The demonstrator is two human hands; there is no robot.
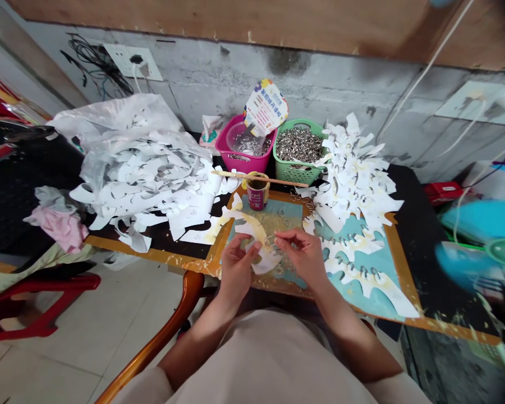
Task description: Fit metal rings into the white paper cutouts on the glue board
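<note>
My left hand is closed on a white cut-out strip with curved edges and yellowish patches. Between the thumb and fingertips of my right hand is a small metal ring, held right at the strip's edge. Whether the ring touches the strip is too small to tell. A few loose rings lie on the mat just beyond my hands. To the right, finished-looking white strips lie on the blue mat with metal rings along their edges.
A small purple tin bears a wooden stick across its top. Behind stand a pink basket and a green basket of metal rings. White cut-outs are heaped at left and right. A chair arm curves at my left.
</note>
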